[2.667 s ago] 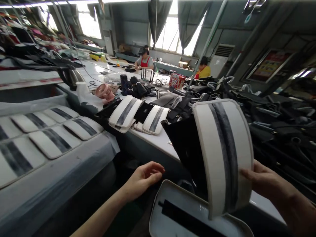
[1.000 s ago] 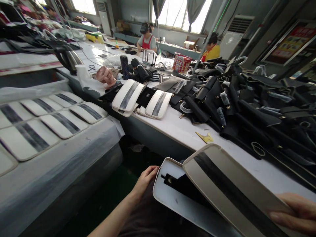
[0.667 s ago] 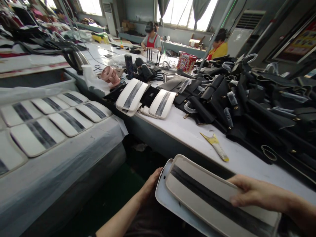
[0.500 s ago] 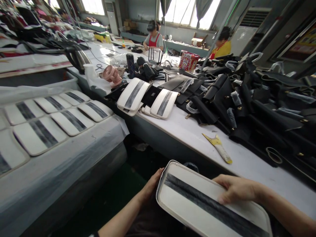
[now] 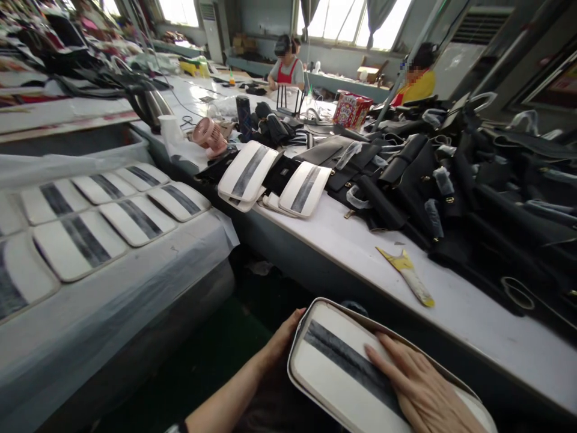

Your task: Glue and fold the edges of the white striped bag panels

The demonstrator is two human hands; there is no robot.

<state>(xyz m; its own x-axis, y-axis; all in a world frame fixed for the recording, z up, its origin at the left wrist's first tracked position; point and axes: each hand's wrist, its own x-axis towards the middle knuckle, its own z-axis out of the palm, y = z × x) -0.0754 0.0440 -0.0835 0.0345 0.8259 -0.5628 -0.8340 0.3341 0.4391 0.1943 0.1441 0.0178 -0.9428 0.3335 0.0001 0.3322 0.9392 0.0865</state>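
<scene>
Across my lap lies a white rounded panel with a dark stripe (image 5: 336, 373), tilted, with a thin rim showing round its edge. My left hand (image 5: 288, 334) grips its left end, fingers partly hidden behind the edge. Flat on top of the panel rests my right hand (image 5: 415, 379), its fingers stretched across the stripe and the white face. Similar striped panels (image 5: 85, 240) lie in rows on the covered surface to the left. Two more small piles of striped panels (image 5: 305, 189) sit at the near edge of the table.
A yellow scraper-like tool (image 5: 408, 276) lies on the white table (image 5: 351, 255). Black bag pieces (image 5: 401, 174) are heaped at the right. A pink fan (image 5: 210, 137), a kettle (image 5: 148, 107) and a red box (image 5: 351, 109) stand farther back. Two people work beyond.
My right hand has gone from gripping the panel's far edge to lying flat across its face, fingers stretched. My left hand stays at the left end. The view has shifted slightly.
</scene>
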